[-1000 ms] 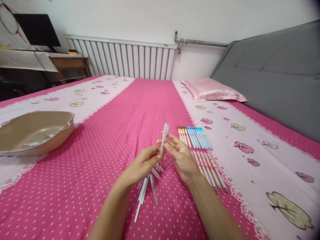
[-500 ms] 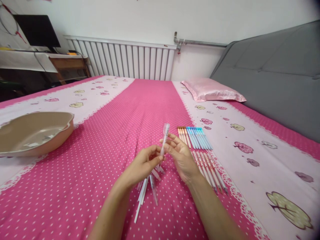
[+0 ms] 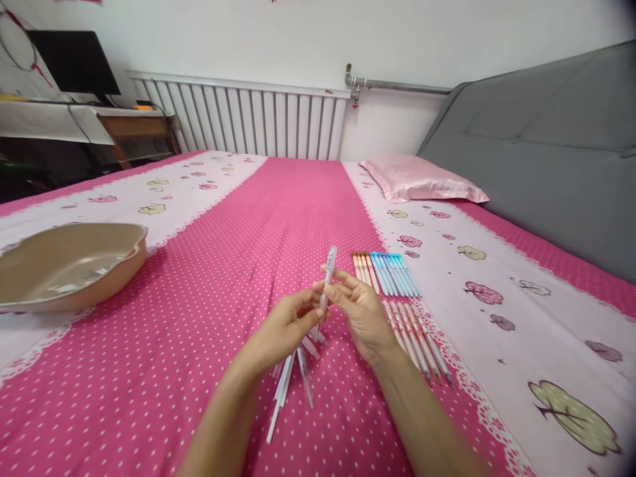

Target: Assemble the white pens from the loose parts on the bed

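Note:
Both hands hold one clear pen barrel [image 3: 329, 268] upright above the pink dotted bedsheet [image 3: 209, 285]. My left hand [image 3: 284, 326] pinches its lower end with thumb and forefinger. My right hand [image 3: 358, 311] has its fingers curled round the barrel's middle. Under my hands lies a loose bunch of white and clear pen parts [image 3: 291, 374]. Just right of my right hand, a neat row of assembled pens [image 3: 397, 298] with orange and blue caps lies side by side.
A shallow tan basin [image 3: 69, 265] sits on the bed at the left. A pink pillow [image 3: 422, 179] lies by the grey headboard [image 3: 546, 152]. A white radiator [image 3: 243, 119] and a desk [image 3: 134, 126] stand beyond the bed.
The pen barrel has turned in my fingers and now looks thinner at the top. Both hands stay in nearly the same place.

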`<state>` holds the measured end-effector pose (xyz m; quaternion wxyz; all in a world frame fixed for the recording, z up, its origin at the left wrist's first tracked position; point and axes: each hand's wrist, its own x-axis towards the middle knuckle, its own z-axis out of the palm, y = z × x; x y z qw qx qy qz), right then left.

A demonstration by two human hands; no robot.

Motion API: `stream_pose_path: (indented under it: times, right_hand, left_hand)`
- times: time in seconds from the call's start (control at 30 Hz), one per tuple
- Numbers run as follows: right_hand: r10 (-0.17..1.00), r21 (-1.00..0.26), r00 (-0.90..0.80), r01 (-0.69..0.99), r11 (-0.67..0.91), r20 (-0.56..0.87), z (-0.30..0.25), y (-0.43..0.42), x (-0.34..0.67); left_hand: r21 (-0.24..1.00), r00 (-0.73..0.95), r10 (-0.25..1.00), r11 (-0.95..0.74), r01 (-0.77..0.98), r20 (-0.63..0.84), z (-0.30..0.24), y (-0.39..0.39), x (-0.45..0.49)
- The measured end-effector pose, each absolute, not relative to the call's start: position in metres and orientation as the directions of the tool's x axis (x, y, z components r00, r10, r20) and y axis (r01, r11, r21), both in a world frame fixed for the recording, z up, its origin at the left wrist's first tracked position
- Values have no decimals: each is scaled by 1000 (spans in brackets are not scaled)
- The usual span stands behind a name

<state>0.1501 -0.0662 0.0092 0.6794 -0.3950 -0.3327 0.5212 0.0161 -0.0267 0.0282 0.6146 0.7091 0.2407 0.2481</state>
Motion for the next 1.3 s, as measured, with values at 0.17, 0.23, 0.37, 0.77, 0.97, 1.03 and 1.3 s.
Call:
stream_pose_path:
  times: [0.17, 0.23, 0.37, 0.77, 0.97, 1.03, 1.3]
  right_hand:
    - [968, -881, 246, -448, 152, 42, 8, -65, 151]
    - [968, -880, 249, -451, 149, 36, 9, -66, 150]
    - [971, -878, 237, -456, 145, 37, 9, -66, 150]
    - [982, -879, 184, -459, 127, 46, 8, -67, 148]
    - [986, -933, 157, -344, 107, 55, 7, -68, 147]
    - [996, -958, 90, -282, 53, 29, 5, -69, 146]
    - [997, -984, 68, -175, -20, -32, -3, -68, 138]
  left_hand:
    - [988, 720, 693, -116, 103, 6, 31, -28, 16]
    - [987, 700, 714, -95, 130, -24, 32, -28, 16]
    - [981, 649, 757, -68, 180, -66, 31, -27, 16]
    - [981, 557, 827, -34, 190, -79, 32, -29, 17]
    - [992, 338, 940, -4, 123, -38, 25, -22, 17]
    - [993, 263, 965, -19, 113, -12, 23, -20, 16]
    - [993, 190, 982, -33, 109, 12, 23, -20, 14]
